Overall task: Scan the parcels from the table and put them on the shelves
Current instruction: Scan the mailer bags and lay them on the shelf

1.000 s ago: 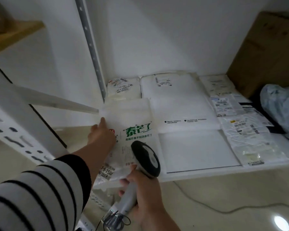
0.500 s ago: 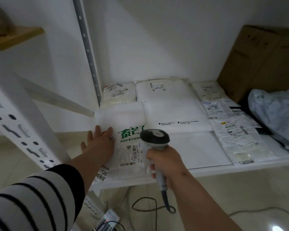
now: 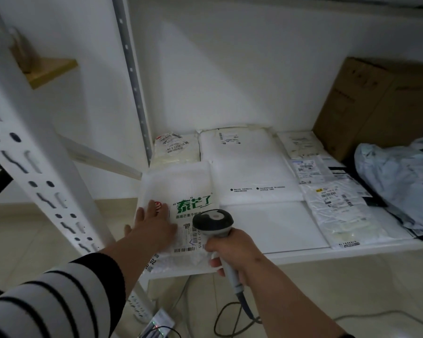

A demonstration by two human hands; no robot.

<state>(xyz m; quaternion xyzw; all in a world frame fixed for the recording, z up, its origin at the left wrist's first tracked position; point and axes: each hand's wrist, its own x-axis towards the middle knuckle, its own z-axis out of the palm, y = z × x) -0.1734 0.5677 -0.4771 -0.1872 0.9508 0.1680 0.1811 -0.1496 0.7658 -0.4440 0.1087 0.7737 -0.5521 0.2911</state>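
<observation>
Two hands at shelf [image 3: 291,254]. Left hand [image 3: 152,230] spread flat, pressing white parcel [image 3: 181,191]. Right hand [image 3: 232,252] grips scanner [image 3: 214,222] over its barcode.

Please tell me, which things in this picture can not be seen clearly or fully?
- Label on the green-lettered parcel, head view: partly covered by the left hand and the scanner gripped by the right hand.
- Small print on the back parcels: too small.
- Brown box and grey bag: cut off at the right edge.
</observation>
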